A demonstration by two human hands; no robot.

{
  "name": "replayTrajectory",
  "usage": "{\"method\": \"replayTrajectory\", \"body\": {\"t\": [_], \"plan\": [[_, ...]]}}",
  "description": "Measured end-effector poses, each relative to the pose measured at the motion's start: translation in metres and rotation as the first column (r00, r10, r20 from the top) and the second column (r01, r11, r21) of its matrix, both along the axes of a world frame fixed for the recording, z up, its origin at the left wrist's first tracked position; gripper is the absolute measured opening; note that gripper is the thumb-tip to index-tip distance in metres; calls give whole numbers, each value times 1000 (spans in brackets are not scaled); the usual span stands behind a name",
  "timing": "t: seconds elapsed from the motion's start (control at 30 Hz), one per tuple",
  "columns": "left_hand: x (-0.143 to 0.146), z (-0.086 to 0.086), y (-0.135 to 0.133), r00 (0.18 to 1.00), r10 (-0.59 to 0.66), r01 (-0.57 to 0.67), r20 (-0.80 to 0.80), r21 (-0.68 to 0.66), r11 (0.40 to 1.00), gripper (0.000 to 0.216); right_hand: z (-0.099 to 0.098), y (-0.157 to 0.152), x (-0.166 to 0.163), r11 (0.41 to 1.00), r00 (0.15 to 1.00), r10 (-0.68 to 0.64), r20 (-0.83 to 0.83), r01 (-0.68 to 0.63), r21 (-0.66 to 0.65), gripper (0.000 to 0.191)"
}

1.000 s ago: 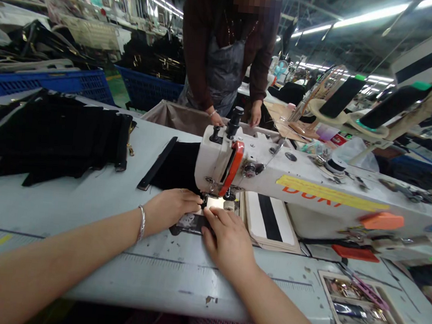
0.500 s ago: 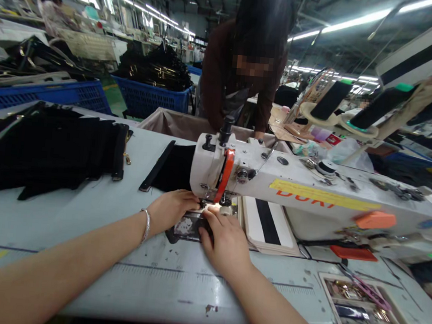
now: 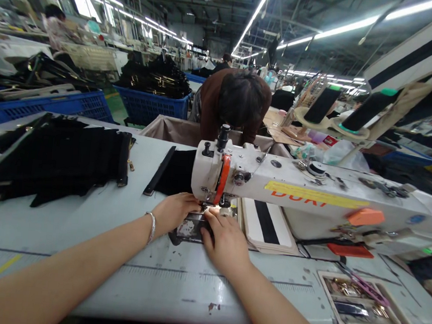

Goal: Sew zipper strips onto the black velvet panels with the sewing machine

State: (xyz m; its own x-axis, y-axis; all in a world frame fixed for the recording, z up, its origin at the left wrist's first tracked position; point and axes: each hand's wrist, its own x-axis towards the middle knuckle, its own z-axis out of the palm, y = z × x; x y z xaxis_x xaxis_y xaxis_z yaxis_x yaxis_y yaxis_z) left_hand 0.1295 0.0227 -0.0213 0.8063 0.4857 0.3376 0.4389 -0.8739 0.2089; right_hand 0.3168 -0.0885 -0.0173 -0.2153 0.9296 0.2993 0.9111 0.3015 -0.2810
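Observation:
Both my hands rest at the needle of a white sewing machine [image 3: 274, 185]. My left hand [image 3: 174, 211], with a silver bracelet on its wrist, presses its curled fingers on a small dark piece [image 3: 189, 228] lying on the machine bed under the presser foot. My right hand [image 3: 224, 241] lies over the right side of the same piece, fingers pointing at the lit needle area. Black fabric [image 3: 175, 171] lies behind the machine head.
A pile of black pieces [image 3: 53, 160] lies on the grey table [image 3: 63, 214] at the left. A tray of small metal parts [image 3: 358, 300] is set in the table at the right. A person [image 3: 232, 103] bends over a bin behind the machine. Blue crates stand beyond.
The person behind the machine has bent down much lower. My hands stay at the needle, holding the piece almost in the same place.

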Motion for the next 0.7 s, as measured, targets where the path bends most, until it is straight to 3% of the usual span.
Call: {"method": "replayTrajectory", "body": {"t": [0.43, 0.57, 0.7], "plan": [[-1, -6, 2, 1000, 22, -22, 5, 1, 1000, 28, 6, -11, 5, 997, 998, 39, -51, -36, 64, 31], [-8, -5, 12, 998, 38, -36, -51, 38, 999, 27, 10, -31, 45, 991, 999, 16, -46, -10, 132, 29], [-26, 6, 39, 982, 170, -163, -83, 82, 983, 25, -6, -45, 107, 973, 980, -199, 21, 195, 121, 49]]}}
